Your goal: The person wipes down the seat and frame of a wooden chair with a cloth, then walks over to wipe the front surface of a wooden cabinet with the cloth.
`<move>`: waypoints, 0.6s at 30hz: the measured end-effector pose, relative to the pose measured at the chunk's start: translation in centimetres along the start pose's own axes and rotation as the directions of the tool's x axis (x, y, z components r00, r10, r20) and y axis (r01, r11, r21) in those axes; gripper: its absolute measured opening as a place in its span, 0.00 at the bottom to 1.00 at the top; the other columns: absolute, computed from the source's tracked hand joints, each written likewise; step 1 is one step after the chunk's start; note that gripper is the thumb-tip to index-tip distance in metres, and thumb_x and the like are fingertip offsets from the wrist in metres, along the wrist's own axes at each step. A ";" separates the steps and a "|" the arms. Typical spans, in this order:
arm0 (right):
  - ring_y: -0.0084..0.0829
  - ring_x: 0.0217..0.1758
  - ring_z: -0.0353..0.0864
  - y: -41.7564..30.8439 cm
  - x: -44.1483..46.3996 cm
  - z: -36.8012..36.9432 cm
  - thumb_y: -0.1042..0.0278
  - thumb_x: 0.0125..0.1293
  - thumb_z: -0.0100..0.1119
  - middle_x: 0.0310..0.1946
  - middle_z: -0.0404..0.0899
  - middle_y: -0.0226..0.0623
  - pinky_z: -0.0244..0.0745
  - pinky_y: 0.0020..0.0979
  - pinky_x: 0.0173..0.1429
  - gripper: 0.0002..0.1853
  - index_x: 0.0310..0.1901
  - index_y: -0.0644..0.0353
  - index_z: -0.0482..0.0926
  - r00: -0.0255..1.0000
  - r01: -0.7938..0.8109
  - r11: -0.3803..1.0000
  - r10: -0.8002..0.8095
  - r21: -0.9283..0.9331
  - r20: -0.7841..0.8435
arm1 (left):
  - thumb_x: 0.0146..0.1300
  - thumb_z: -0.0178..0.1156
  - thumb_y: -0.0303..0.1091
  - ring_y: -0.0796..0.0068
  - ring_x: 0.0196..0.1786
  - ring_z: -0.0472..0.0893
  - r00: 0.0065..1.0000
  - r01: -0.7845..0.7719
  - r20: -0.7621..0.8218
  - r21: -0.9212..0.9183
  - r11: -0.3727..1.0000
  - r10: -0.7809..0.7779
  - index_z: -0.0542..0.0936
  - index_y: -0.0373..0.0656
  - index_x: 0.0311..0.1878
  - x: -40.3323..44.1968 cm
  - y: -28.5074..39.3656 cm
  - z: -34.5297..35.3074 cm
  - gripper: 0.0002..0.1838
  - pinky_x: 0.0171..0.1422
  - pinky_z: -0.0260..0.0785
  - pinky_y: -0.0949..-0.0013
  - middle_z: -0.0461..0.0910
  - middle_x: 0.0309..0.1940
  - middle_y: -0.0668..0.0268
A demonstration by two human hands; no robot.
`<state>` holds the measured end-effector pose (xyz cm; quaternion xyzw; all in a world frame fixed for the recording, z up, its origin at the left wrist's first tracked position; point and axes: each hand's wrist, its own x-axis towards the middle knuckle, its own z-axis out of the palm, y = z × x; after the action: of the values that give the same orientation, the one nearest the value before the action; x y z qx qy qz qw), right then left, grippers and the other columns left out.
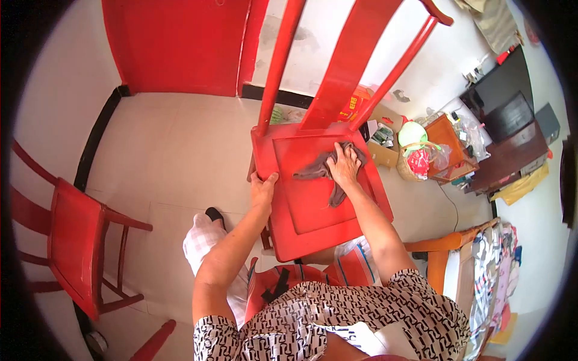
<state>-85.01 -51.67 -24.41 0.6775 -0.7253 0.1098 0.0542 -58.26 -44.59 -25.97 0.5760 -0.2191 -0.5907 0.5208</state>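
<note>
A red wooden chair [301, 222] stands right in front of me, its slatted back rising away from me. My left hand [263, 189] grips the left edge of the seat, thumb on top and the other fingers partly hidden along the side. On the seat panel, toward the back right, my right hand [345, 166] is closed over a dark brown cloth [313, 168]. Part of the cloth spreads flat to the left of the hand, and another end trails toward me on the red surface.
A second red chair [75, 240] is at the left by the wall. Ahead is a red door [174, 48]. To the right sit a cardboard box [382, 155], a wicker basket [409, 167] and a dark television [503, 96]. A wooden bed frame [439, 243] with folded fabrics is at lower right.
</note>
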 end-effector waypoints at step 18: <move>0.55 0.71 0.66 -10.3 2.0 2.8 0.62 0.61 0.58 0.67 0.71 0.57 0.63 0.51 0.73 0.29 0.64 0.59 0.75 0.950 0.215 0.951 -0.150 0.223 -0.275 | 0.56 0.68 0.35 0.49 0.62 0.76 0.990 0.010 -0.144 0.056 0.998 -0.002 0.69 0.32 0.62 -2.4 1.2 1.4 0.33 0.67 0.67 0.55 0.75 0.59 0.46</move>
<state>-74.75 -54.89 -25.78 0.7236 -0.6264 0.2808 0.0712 -59.58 -43.44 -23.52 0.6322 -0.1960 -0.5428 0.5170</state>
